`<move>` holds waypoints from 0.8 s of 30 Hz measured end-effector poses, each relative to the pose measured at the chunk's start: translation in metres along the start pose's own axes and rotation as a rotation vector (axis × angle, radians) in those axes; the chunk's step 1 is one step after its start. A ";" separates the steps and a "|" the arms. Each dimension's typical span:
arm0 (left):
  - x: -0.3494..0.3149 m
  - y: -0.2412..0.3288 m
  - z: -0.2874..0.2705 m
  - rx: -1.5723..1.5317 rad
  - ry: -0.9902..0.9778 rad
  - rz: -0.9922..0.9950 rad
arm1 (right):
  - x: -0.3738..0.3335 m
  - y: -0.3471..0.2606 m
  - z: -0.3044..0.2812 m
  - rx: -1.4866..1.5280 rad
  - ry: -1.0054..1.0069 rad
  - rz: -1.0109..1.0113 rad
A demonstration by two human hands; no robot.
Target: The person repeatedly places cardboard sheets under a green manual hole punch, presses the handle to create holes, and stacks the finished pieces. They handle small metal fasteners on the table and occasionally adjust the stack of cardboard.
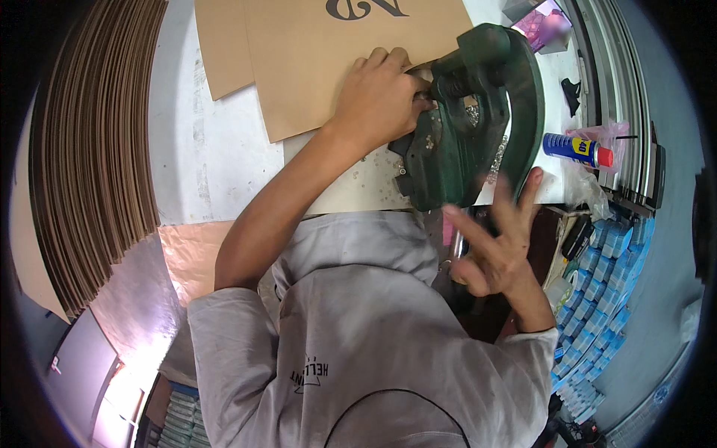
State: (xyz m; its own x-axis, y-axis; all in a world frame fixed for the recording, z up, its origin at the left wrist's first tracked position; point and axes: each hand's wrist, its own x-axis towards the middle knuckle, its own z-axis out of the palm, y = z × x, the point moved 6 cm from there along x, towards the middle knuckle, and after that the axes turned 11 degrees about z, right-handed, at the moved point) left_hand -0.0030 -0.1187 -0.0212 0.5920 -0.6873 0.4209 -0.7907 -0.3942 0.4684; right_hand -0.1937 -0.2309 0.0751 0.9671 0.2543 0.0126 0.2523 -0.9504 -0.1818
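A dark green cast-metal machine [441,164], perhaps an eyelet press, stands at the table's front edge, with small silvery metal pieces [497,160] in its gaps. My left hand [382,93] rests on a flat brown paper bag or sheet [299,67], fingers curled at the machine's left side. Its fingertips are closed and partly hidden against the machine, so what they pinch does not show. My right hand [497,250] hangs in front of the machine, holding nothing, with fingers spread and slightly blurred.
A tall stack of brown cardboard sheets [97,149] stands at the left. On the right lie a blue spray can [571,148] with a red cap and a clear plastic bag [586,187]. Blue-white packs [597,291] are piled below. Small bits [373,175] dot the white table [202,149].
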 end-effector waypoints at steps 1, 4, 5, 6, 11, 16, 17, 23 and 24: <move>0.002 0.000 0.000 -0.002 -0.005 -0.003 | 0.000 0.010 0.008 -0.017 0.135 -0.051; 0.001 0.001 0.001 -0.029 -0.042 0.071 | -0.003 0.017 0.004 -0.045 0.213 -0.073; 0.000 -0.003 0.000 -0.011 -0.058 0.073 | -0.001 0.017 -0.004 0.009 0.162 -0.053; -0.006 -0.010 -0.004 0.018 -0.070 0.056 | 0.009 0.005 -0.039 0.176 0.051 -0.016; 0.002 -0.025 -0.006 0.156 0.035 0.099 | 0.028 0.037 -0.081 1.112 0.446 0.263; -0.021 -0.024 0.014 0.420 -0.157 0.162 | 0.072 0.211 0.049 0.389 0.365 0.602; -0.032 -0.022 0.004 0.417 -0.135 0.134 | 0.077 0.224 0.073 0.272 0.359 0.595; -0.063 -0.031 -0.045 0.522 -0.162 -0.013 | 0.092 0.231 0.103 0.259 0.493 0.535; -0.062 -0.037 -0.041 0.521 -0.165 0.001 | 0.090 0.229 0.099 0.221 0.403 0.595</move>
State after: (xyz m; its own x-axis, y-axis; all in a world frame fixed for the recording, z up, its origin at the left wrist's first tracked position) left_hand -0.0038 -0.0365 -0.0333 0.5920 -0.7579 0.2740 -0.7888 -0.6147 0.0037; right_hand -0.0525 -0.4080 -0.0624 0.8863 -0.4168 0.2019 -0.2885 -0.8379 -0.4634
